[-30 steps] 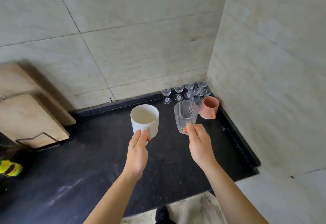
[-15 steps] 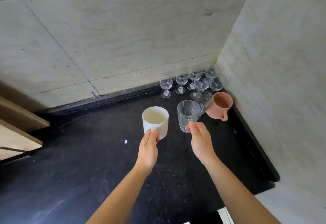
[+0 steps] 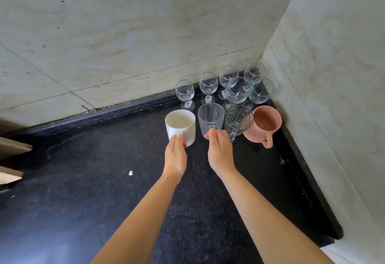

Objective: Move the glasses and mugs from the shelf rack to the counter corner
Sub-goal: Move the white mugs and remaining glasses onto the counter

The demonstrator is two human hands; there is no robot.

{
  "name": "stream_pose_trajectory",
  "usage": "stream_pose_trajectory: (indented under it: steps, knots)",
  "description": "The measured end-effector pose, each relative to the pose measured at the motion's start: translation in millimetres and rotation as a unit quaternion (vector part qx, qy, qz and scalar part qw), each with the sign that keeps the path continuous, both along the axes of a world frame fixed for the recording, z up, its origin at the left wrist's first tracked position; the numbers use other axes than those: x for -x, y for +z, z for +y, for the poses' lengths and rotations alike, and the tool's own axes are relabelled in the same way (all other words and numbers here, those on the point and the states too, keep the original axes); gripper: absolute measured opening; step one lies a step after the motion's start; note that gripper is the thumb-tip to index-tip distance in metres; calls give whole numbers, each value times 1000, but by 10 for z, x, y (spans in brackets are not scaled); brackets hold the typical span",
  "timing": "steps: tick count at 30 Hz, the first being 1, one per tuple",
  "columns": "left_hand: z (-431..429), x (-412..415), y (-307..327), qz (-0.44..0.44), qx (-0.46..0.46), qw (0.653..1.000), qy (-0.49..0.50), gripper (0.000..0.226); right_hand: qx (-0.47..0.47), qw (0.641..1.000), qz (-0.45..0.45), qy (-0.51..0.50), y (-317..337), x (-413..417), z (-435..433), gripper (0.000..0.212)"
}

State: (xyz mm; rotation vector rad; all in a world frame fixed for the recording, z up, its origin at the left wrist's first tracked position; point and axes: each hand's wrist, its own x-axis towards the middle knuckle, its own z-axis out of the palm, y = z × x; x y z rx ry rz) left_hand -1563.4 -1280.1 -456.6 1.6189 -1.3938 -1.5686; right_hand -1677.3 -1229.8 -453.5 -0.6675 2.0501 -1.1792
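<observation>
My left hand [image 3: 175,155] holds a white mug [image 3: 180,126] by its near side, low over the black counter [image 3: 104,180]. My right hand [image 3: 219,152] grips the handle of a clear ribbed glass mug [image 3: 210,118] just right of it. Beside that stands a patterned glass mug [image 3: 239,121], then a pink mug [image 3: 265,125] with its handle toward me. Several stemmed wine glasses [image 3: 237,89] crowd the corner behind them, one [image 3: 184,93] furthest left. Whether the held mugs touch the counter I cannot tell.
Marble walls close the counter at the back [image 3: 145,45] and the right [image 3: 333,76]. A small white speck [image 3: 130,172] lies on the counter. Wooden boards [image 3: 12,159] show at the left edge. The counter's front right end [image 3: 333,240] drops off.
Both hands have carried the white mug and the ribbed glass mug forward and to the right, closer to the corner group. The view has moved closer to the corner.
</observation>
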Motion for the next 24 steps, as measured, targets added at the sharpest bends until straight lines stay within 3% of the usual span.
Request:
stream_pose_trajectory:
  steps: [15,24]
  knots:
    - [-253,170,-120,-46,-26,997,-57,29,-8,1000,-18,-3,-127,124,-285,37]
    - [-255,49,50,-102,-41,987,-116,39,-97,995,18,18,-8,79,-266,39]
